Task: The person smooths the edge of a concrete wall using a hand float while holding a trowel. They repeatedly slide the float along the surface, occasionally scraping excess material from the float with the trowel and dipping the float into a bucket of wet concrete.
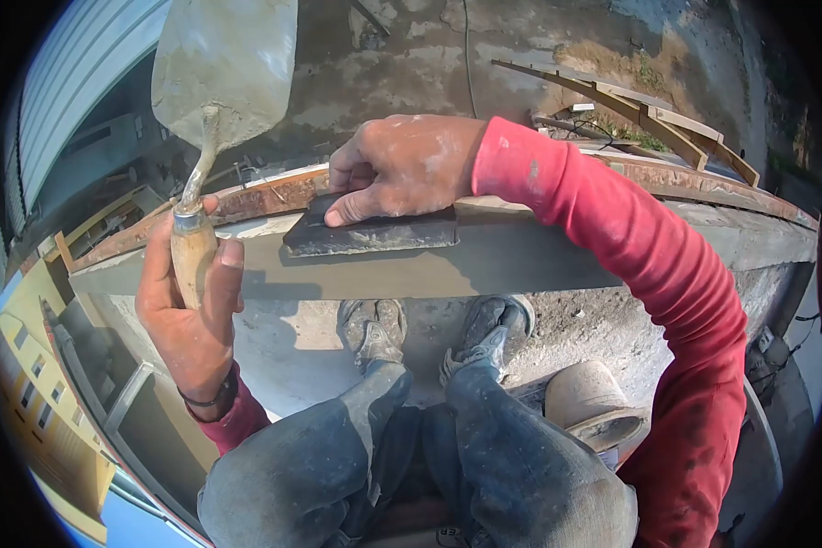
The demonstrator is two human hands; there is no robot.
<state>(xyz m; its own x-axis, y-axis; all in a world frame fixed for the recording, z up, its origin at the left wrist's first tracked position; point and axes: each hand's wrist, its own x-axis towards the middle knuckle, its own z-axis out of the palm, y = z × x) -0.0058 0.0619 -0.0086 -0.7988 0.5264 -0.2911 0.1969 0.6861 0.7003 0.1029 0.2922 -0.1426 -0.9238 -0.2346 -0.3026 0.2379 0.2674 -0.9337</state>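
My left hand point(192, 310) is closed round the wooden handle of a trowel point(224, 68), whose wide, mortar-smeared blade points up and away. My right hand point(406, 164) grips a dark, flat float point(370, 239) with a mortar-crusted edge, fingers curled and thumb lying along its top. The float rests on the smooth grey top of a wall point(530, 256), near its far edge. Wet-looking mortar covers this surface on both sides of the float. The float's handle is hidden under my right hand.
Boards point(279, 194) run along the wall's far edge, with ground far below. Wooden beams point(648, 119) stand beyond at the right. Nearer, my dusty shoes point(374, 329) are on a rough floor, and a dirty bucket point(589, 397) lies tilted beside my leg.
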